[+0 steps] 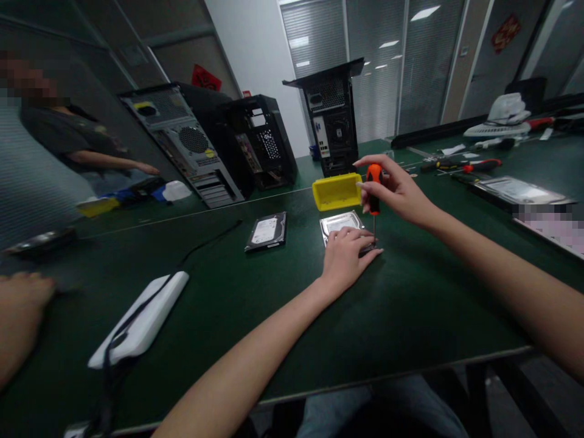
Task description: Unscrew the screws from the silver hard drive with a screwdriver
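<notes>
A silver hard drive [340, 222] lies on the green table in front of me. My left hand [347, 250] rests over its near part, fingers across the top and thumb along the right side, hiding much of it. In my right hand [395, 190], an upright screwdriver [374, 188] with an orange and black handle is pinched between thumb and fingers. Its shaft points down to the drive's right near corner, beside my left fingertips; the tip's exact contact is hidden. Just behind the drive is a yellow plastic bin [337, 193]. To the left lies a second hard drive [267, 231], label up.
Several computer cases [196, 140] stand at the back. A white power strip [141, 319] with a black cable lies left. Another person's hand [22, 316] is at the left edge; a further person [73, 134] stands beyond. Tools [483, 165] and another drive [515, 190] lie right.
</notes>
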### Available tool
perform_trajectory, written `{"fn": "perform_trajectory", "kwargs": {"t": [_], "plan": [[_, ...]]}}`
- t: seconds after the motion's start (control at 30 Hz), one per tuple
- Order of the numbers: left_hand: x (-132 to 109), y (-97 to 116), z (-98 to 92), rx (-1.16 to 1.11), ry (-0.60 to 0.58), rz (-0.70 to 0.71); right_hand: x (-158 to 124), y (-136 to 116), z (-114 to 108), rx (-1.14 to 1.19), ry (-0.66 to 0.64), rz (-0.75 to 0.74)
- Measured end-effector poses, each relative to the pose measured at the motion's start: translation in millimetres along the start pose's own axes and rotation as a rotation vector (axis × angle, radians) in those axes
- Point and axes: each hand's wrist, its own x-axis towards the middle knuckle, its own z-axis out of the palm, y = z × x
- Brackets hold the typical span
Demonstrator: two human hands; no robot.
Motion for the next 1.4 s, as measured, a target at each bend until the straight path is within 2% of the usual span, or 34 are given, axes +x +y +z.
{"fn": "perform_trajectory", "kwargs": {"t": [0.43, 0.73, 1.4], "plan": [[0.4, -1.2, -1.0, -0.029, 0.003, -0.006, 1.2, 1.9, 0.1, 0.056, 0.067, -0.001], [0.3, -4.0, -0.3, -0.059, -0.004, 0.015, -1.9, -1.4, 4.5, 0.044, 0.032, -0.035], [1.1, -3.1, -1.8, -0.067, 0.000, 0.021, -2.3, -0.1, 4.5, 0.025, 0.041, -0.042]]}}
